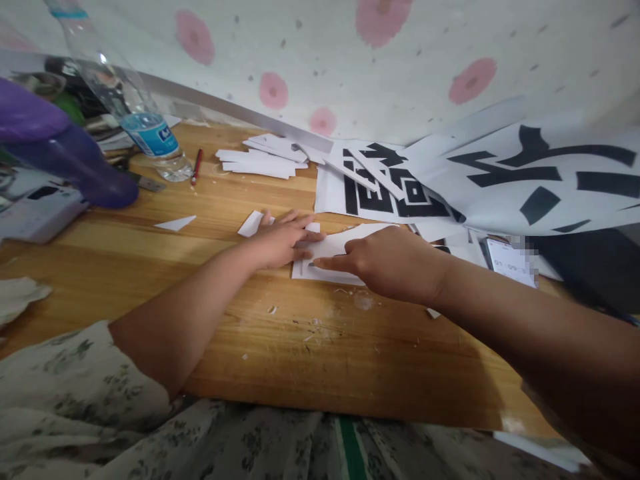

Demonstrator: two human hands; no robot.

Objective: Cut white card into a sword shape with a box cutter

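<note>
My left hand (284, 243) lies with its fingers spread on a white sheet or board (327, 275), pressing near its left end. From the right, my right hand (390, 262) reaches over the same white piece, with its index finger stretched along it and the other fingers curled in. A small dark blade-like piece (312, 265) shows at that fingertip; the rest of it is hidden by the hand. A smaller white offcut (251, 224) lies just behind my left hand.
White strips (263, 157) are stacked at the back. Printed sheets with black characters (540, 177) stand at the right, beside a phone (510, 261). A water bottle (155, 137), purple bottle (65, 160), red pencil (197, 167) and paper triangle (176, 223) are at the left. Scraps dot the wooden table (280, 360).
</note>
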